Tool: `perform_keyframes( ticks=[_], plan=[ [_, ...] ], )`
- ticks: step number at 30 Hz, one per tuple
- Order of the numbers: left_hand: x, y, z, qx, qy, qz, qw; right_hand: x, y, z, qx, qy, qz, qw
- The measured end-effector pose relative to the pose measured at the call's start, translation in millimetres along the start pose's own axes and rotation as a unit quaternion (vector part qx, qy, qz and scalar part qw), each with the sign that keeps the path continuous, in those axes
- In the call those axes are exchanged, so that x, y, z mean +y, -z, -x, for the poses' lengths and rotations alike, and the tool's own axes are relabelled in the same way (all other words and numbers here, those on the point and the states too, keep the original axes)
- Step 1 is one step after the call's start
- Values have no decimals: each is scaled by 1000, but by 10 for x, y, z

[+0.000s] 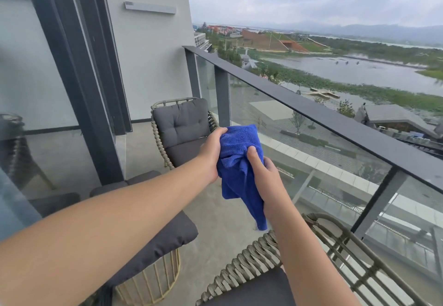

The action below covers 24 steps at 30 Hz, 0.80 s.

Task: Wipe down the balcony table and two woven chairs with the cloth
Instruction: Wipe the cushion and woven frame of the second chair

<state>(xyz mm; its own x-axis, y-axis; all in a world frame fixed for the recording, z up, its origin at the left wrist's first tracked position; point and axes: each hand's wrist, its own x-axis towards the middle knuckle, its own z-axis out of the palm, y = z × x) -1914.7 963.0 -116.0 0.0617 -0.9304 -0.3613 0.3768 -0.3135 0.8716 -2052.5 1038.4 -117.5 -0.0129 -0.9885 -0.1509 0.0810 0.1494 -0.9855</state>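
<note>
A blue cloth (237, 161) hangs bunched in the air between both hands. My left hand (211, 152) grips its upper left part. My right hand (263, 173) pinches its right side, thumb pressed on the fabric. Beyond the hands, a woven chair (182, 125) with a dark grey cushion stands against the glass railing. A second woven chair (330, 253) is close at the bottom right, under my right forearm. At the lower left a round woven table base (155, 281) carries a dark grey cushion (167, 233), partly hidden by my left arm.
A glass railing with a dark top rail (311, 111) runs along the right side. Dark-framed glass doors (72, 77) and a white wall close off the left. Bare grey floor (215, 221) lies between the chairs.
</note>
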Motion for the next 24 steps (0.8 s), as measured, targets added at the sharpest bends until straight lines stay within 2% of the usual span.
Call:
perform_keyframes(
  ticks=[5, 14, 19, 24],
  plan=[
    [-161, -6, 144, 12, -24, 22, 999, 94, 111, 82, -35, 19, -6, 999],
    [-457, 146, 293, 65, -28, -8, 997, 328, 131, 107, -106, -26, -54, 993],
    [-557, 558, 35, 100, -15, -61, 993, 509, -69, -30, -85, -36, -18, 996],
    [-764, 1324, -539, 161, 46, -42, 985, 799, -297, -305, -76, -37, 12, 996]
  ],
)
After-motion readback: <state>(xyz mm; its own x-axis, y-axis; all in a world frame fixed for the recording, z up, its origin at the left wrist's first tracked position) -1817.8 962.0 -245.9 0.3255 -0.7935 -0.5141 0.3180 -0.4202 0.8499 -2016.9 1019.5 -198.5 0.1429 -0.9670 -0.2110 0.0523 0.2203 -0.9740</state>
